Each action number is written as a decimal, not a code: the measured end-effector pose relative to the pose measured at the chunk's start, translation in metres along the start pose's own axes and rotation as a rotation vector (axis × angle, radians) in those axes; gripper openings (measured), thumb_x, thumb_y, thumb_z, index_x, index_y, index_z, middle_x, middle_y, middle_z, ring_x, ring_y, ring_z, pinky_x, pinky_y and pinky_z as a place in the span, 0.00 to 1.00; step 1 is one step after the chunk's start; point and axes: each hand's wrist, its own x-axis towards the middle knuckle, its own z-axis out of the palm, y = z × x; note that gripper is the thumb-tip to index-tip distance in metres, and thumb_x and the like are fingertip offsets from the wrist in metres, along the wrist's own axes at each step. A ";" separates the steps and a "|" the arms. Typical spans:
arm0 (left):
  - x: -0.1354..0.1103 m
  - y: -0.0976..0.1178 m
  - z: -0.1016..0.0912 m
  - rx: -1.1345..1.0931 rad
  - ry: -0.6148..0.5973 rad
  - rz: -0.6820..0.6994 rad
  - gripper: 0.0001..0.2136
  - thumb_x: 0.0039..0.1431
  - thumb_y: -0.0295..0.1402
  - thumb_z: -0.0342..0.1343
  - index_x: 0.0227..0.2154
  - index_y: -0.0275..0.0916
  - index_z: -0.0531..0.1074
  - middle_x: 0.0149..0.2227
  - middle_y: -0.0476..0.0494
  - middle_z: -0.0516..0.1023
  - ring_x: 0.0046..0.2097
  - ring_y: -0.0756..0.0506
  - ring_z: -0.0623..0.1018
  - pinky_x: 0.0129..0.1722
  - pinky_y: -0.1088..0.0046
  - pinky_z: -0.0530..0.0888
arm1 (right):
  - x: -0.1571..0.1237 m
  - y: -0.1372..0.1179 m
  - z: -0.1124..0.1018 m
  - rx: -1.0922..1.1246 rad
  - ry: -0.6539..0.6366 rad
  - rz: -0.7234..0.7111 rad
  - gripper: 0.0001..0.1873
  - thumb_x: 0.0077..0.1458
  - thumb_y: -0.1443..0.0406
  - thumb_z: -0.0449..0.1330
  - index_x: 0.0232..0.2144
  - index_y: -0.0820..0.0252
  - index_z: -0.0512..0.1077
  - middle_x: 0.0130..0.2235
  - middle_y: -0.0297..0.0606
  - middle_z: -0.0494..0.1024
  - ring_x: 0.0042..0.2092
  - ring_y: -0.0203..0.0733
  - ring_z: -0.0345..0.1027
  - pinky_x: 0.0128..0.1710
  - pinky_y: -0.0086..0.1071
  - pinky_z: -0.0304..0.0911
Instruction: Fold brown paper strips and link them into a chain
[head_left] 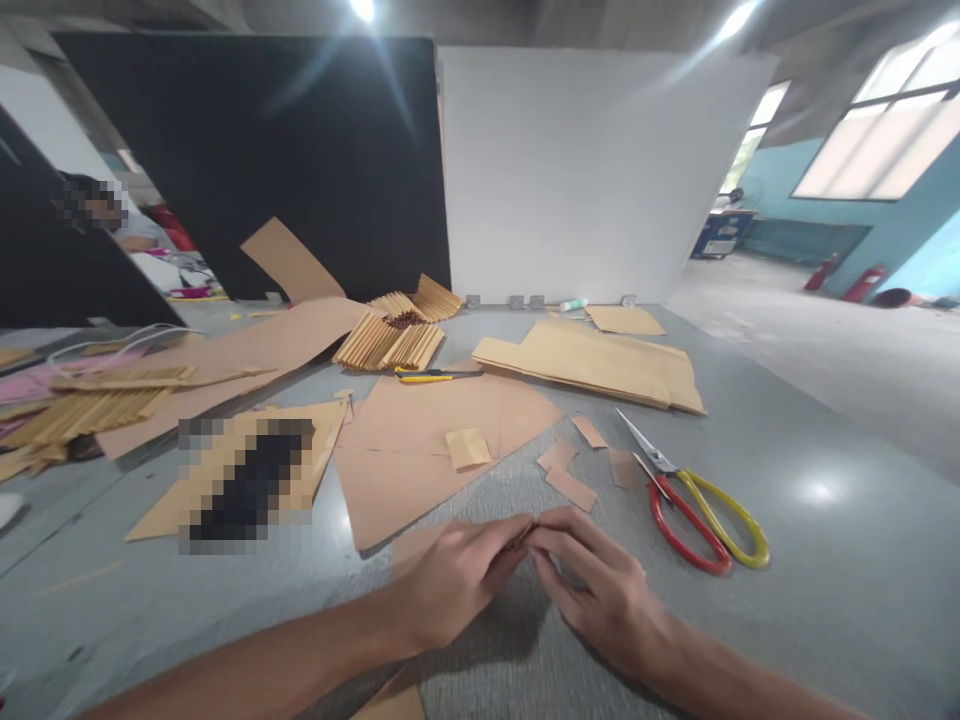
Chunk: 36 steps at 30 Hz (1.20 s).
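Close together above the grey table, my left hand (461,575) and my right hand (600,585) meet at the fingertips. Both are closed on a small brown paper piece (519,540), mostly hidden by the fingers. Just beyond them lie several small brown paper rectangles (571,490). To the right of my right hand rest scissors (679,500) with one red and one yellow handle, blades slightly apart. A large brown paper sheet (405,480) lies ahead of my left hand, with a small tan paper square (468,449) on it.
A yellow utility knife (435,376) lies before bundles of folded paper strips (390,342). Folded kraft paper (592,365) is at the back right. More folded strips (105,405) and a pixelated dark item (251,485) are at left. Black (300,150) and white panels (585,170) stand behind.
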 end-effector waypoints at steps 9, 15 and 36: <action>0.002 0.004 -0.005 -0.097 -0.051 -0.060 0.15 0.72 0.35 0.49 0.59 0.45 0.69 0.47 0.48 0.83 0.44 0.45 0.83 0.45 0.73 0.76 | 0.003 0.000 0.000 0.025 -0.037 0.034 0.11 0.68 0.73 0.54 0.47 0.57 0.72 0.43 0.41 0.73 0.44 0.41 0.70 0.45 0.33 0.69; 0.012 0.006 -0.007 -0.260 -0.087 -0.096 0.13 0.72 0.34 0.49 0.54 0.43 0.73 0.47 0.47 0.82 0.45 0.47 0.81 0.45 0.75 0.74 | 0.004 0.004 -0.002 0.012 -0.020 0.056 0.10 0.67 0.73 0.55 0.44 0.56 0.75 0.41 0.39 0.74 0.42 0.39 0.71 0.43 0.30 0.69; 0.020 0.004 -0.012 -0.532 0.023 -0.351 0.14 0.67 0.40 0.56 0.50 0.43 0.63 0.36 0.46 0.81 0.36 0.45 0.80 0.34 0.74 0.71 | 0.007 0.008 -0.002 -0.057 -0.006 0.317 0.09 0.68 0.66 0.54 0.33 0.56 0.66 0.31 0.31 0.70 0.31 0.36 0.65 0.33 0.29 0.59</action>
